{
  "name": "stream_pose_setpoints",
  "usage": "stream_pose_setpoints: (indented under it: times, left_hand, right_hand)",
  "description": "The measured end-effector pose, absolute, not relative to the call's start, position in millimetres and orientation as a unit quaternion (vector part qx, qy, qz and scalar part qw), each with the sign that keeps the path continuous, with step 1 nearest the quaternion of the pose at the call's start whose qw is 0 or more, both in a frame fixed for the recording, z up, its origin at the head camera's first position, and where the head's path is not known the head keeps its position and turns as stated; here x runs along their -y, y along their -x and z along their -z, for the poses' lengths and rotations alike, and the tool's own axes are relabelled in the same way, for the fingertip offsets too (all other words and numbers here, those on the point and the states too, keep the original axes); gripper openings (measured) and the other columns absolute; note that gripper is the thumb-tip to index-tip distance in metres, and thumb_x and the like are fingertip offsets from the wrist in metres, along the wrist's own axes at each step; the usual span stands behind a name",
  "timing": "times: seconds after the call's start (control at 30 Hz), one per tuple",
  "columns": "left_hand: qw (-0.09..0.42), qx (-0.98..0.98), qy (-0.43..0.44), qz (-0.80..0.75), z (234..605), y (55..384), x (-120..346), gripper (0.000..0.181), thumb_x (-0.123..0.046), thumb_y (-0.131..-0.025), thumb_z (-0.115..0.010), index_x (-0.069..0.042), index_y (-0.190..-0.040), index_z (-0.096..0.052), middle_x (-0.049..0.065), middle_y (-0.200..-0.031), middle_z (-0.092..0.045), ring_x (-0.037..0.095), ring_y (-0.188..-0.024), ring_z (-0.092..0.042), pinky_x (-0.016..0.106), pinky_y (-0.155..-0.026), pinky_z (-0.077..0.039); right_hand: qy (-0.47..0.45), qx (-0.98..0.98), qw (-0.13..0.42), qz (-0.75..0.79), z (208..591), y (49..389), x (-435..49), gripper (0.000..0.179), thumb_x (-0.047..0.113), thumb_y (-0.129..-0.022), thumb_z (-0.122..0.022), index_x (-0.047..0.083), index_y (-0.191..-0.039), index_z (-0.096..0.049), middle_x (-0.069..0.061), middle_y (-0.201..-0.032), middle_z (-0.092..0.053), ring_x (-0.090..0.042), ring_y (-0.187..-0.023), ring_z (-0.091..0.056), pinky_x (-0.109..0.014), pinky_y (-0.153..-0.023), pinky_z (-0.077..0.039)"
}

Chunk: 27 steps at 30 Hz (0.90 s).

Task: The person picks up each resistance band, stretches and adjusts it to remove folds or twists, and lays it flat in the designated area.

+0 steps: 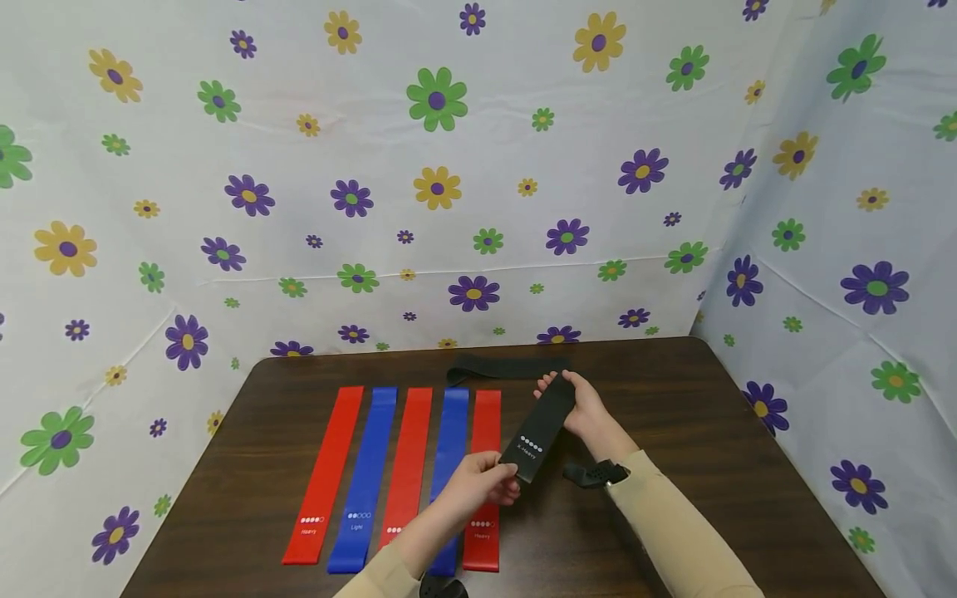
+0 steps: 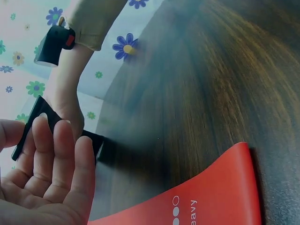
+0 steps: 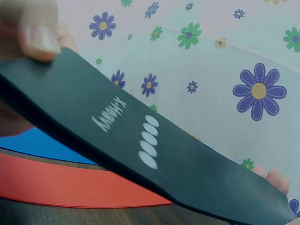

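Between both hands a black resistance band marked "X-Heavy" is held above the table, slanting up to the right. My left hand pinches its lower, printed end, with the thumb on top in the right wrist view. At the far end my right hand grips the band, fingertips showing at its edge. Left of the hands, red bands and blue bands lie side by side: a red band, a blue band, a red band, a blue band and a red band. My left forearm covers parts of them.
A second black band lies crosswise near the back edge of the dark wooden table. Flower-patterned cloth hangs behind the table and along its right side.
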<state>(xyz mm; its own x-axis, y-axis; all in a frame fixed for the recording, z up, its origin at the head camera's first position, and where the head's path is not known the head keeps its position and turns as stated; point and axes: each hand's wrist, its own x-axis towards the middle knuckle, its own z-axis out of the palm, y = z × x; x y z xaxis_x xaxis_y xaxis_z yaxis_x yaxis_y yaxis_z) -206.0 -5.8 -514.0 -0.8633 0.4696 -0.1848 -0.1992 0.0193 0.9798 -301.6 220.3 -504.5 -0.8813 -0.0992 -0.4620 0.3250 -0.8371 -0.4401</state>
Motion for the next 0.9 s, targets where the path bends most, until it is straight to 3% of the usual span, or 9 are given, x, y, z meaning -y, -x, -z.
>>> stream_pose_setpoints:
  times: [0.17, 0.43, 0.67, 0.9]
  left_hand:
    - [0.246, -0.678, -0.105, -0.685, 513, 202, 11, 0.02, -0.018, -0.094, -0.061, 0.001, -0.092, -0.063, 0.009, -0.078, -0.067, 0.019, -0.071, -0.067, 0.036, -0.071, -0.058]
    - [0.257, -0.668, -0.091, -0.693, 521, 193, 16, 0.019, -0.017, -0.094, -0.062, 0.002, -0.09, -0.063, 0.008, -0.075, -0.067, 0.016, -0.067, -0.065, 0.037, -0.069, -0.058]
    - [0.27, -0.663, -0.083, -0.694, 527, 186, 23, 0.017, -0.015, -0.093, -0.062, 0.001, -0.09, -0.063, 0.006, -0.072, -0.065, 0.016, -0.066, -0.065, 0.036, -0.068, -0.058]
    - [0.267, -0.664, -0.074, -0.694, 529, 180, 35, 0.015, -0.014, -0.092, -0.062, 0.001, -0.088, -0.061, 0.007, -0.072, -0.065, 0.014, -0.063, -0.063, 0.035, -0.068, -0.058]
  right_hand:
    - [-0.225, -0.27, 0.11, 0.93, 505, 303, -220, 0.027, 0.029, -0.106, -0.035, 0.007, -0.117, -0.045, -0.008, -0.106, -0.055, -0.02, -0.091, -0.062, -0.04, -0.107, -0.036]
    - [-0.215, -0.265, 0.106, 0.934, 507, 304, -224, 0.032, 0.031, -0.107, -0.03, 0.005, -0.117, -0.045, -0.009, -0.1, -0.06, -0.021, -0.09, -0.063, -0.04, -0.109, -0.033]
    - [-0.203, -0.273, 0.09, 0.936, 508, 305, -237, 0.03, 0.026, -0.107, -0.028, 0.005, -0.119, -0.046, -0.011, -0.095, -0.063, -0.022, -0.093, -0.065, -0.04, -0.105, -0.04]
    - [-0.21, -0.261, 0.088, 0.938, 512, 306, -250, 0.029, 0.026, -0.107, -0.029, 0.008, -0.122, -0.045, -0.009, -0.111, -0.058, -0.02, -0.098, -0.062, -0.037, -0.092, -0.05]
